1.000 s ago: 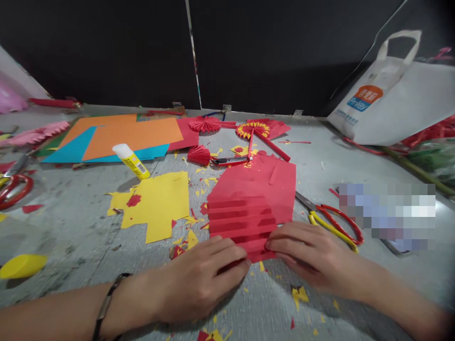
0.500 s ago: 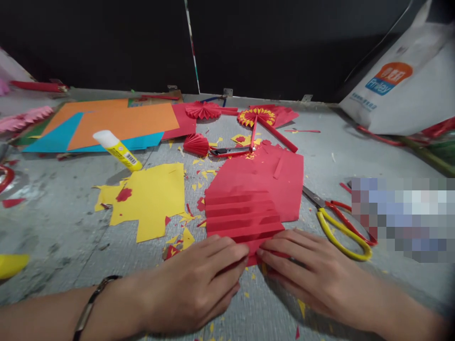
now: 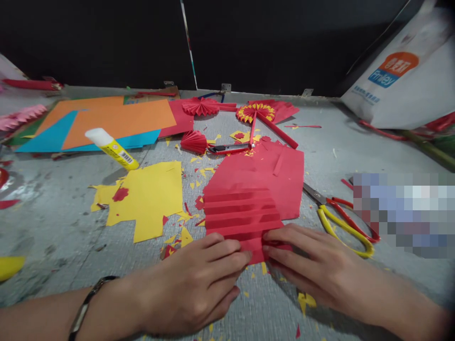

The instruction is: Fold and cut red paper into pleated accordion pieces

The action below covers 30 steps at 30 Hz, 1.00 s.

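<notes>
A sheet of red paper (image 3: 239,208) with several crosswise pleats lies in front of me, its near edge between my hands. My left hand (image 3: 199,279), with a dark bracelet at the wrist, closes on the left part of that edge. At the right part, my right hand (image 3: 313,265) has its fingers bent over the same edge; the thumb is mostly hidden. Under the far end of the pleated sheet is a larger flat red sheet (image 3: 287,184). Scissors (image 3: 337,220) with red and yellow handles lie just beyond my right hand.
Cut yellow paper (image 3: 156,199) lies left, a glue stick (image 3: 113,150) leaning beside it. Farther back are a utility knife (image 3: 231,148), a folded red fan (image 3: 194,142), paper rosettes (image 3: 256,112) and orange sheets (image 3: 124,121). A white plastic bag (image 3: 401,99) stands right; scraps litter the table.
My fingertips have drawn slightly apart along the near edge, the right hand shifting a little right, baring more of the red paper between them. The view has shifted slightly.
</notes>
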### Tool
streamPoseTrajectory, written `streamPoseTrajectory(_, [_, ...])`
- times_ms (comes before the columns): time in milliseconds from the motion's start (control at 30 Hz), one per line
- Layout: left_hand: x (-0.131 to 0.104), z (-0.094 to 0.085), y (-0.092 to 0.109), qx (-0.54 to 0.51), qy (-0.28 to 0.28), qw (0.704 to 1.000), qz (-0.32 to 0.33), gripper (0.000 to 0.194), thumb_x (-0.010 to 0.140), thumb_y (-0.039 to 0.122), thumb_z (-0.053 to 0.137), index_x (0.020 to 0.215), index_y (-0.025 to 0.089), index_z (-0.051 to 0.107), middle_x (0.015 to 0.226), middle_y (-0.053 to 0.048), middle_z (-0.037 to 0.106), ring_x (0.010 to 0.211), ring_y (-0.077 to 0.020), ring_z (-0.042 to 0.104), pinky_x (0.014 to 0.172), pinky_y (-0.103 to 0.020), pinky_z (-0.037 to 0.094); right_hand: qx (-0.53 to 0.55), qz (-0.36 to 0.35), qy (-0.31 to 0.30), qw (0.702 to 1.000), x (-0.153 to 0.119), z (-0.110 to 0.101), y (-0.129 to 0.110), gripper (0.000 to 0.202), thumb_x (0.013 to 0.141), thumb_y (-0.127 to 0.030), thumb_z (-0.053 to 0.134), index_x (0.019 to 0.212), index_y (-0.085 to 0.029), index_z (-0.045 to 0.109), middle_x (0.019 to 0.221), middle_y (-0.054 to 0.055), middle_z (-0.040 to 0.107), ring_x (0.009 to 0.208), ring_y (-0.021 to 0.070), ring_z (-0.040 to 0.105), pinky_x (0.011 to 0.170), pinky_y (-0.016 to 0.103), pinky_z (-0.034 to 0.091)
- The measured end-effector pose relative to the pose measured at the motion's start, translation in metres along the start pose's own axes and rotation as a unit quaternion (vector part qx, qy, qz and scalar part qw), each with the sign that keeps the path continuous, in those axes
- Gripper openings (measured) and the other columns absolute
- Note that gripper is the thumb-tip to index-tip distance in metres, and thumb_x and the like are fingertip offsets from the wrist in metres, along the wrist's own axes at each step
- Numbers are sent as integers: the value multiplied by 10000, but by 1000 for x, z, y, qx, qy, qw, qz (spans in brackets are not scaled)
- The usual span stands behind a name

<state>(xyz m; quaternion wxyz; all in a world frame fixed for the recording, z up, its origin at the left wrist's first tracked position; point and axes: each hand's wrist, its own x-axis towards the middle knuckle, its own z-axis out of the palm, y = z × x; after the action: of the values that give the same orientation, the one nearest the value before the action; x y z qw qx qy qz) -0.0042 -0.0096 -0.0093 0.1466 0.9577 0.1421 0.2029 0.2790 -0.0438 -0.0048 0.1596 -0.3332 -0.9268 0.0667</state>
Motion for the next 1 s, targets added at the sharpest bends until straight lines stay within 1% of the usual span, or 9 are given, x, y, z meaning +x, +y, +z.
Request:
streamPoseTrajectory(167, [-2,1,0,7,-10,1000,7,238,1063,125,521,1221,111,699,1226,-106,752,1103,-260,671,1017,-431,521,72,27,-1,997,4,-7,8,302,1117,-239,426,1102,-189,724,1147,101,729,987,202,735,843,320,640])
streamPoseTrajectory(333, [0,-3,-2,4,-32,999,-1,197,1029,125,551,1137,88,710,1080,-124,729,1008,-253,632,924,-405,555,102,47,-30,993,-1,-5,9,233,1101,-235,476,1127,-205,706,1213,90,698,1054,200,715,915,330,618])
streamPoseTrajectory(433, [1,-4,-6,2,-18,1000,12,159,1029,135,564,1037,97,718,1024,-105,721,968,-242,635,911,-397,548,113,55,-43,991,-4,-5,9,226,1097,-243,491,1129,-207,712,1231,90,690,1077,209,707,929,347,612])
streamPoseTrajectory(633, [1,-3,-9,31,15,996,81,245,1077,275,543,1120,108,718,1247,-96,751,1127,-237,666,981,-369,512,143,62,-64,986,-2,-11,7,188,1055,-269,585,1153,-220,737,1250,99,691,1079,213,714,936,356,609])
streamPoseTrajectory(733, [0,-2,-3,51,36,997,53,268,1086,254,524,963,121,722,1039,-88,782,1012,-240,685,980,-397,506,194,48,-83,976,2,-13,-1,236,1021,-257,634,1236,-204,715,1265,85,708,1141,193,706,989,297,595])
streamPoseTrajectory(800, [0,-2,-1,56,22,996,60,241,1071,245,545,940,133,714,958,-79,762,966,-244,681,983,-420,498,213,36,-74,973,4,-13,-6,265,1027,-213,605,1274,-176,696,1275,84,722,1173,167,699,1015,237,571])
streamPoseTrajectory(867, [0,-3,0,58,-17,995,73,218,1065,283,557,1061,136,718,944,-70,735,946,-253,667,975,-440,496,229,45,-59,971,5,-13,-8,292,1025,-173,591,1304,-164,676,1316,84,717,1207,143,687,1041,194,539])
streamPoseTrajectory(933, [1,-4,-3,57,-58,994,73,298,1078,357,537,1188,133,700,974,-77,721,949,-263,648,964,-449,495,252,70,-60,963,4,-12,-6,341,987,-168,655,1328,-178,658,1372,75,697,1250,131,668,1070,175,507])
streamPoseTrajectory(1000, [2,-4,-6,51,-72,992,86,352,1090,396,511,1207,124,700,1096,-97,730,1010,-270,633,972,-442,485,273,90,-74,955,2,-11,-1,383,939,-172,726,1316,-200,660,1398,62,684,1267,130,662,1083,173,493])
